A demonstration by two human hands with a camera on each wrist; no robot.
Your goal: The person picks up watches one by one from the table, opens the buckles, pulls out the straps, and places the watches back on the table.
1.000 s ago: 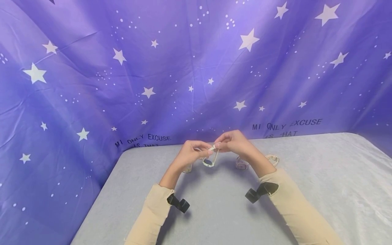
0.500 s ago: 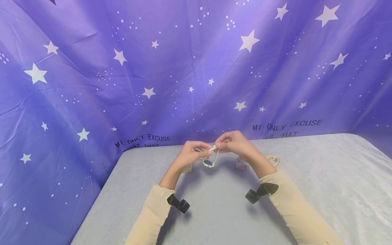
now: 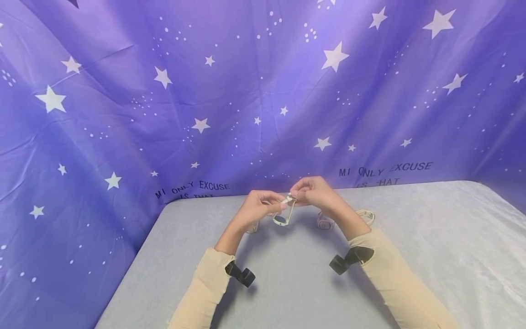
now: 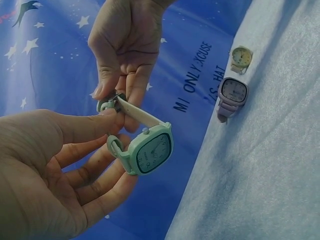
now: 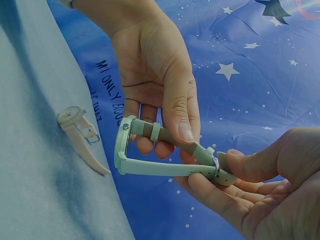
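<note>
"MI ONLY EXCUSE" on purple star-printed curtain [image 3: 246, 91], pale-green square wristwatch [image 3: 281, 221], dial [image 4: 154, 154] low, long axis rising rightward, left hand [image 3: 257, 206] and right hand [image 3: 314, 190] pinching its strap [image 4: 141, 114]

Starry purple backdrop [image 3: 238, 91], pale tabletop [image 3: 296, 292], apparently cloth-covered

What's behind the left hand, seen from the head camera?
Part of a pale watch on the table peeks past the left hand; the hand hides the rest.
</note>
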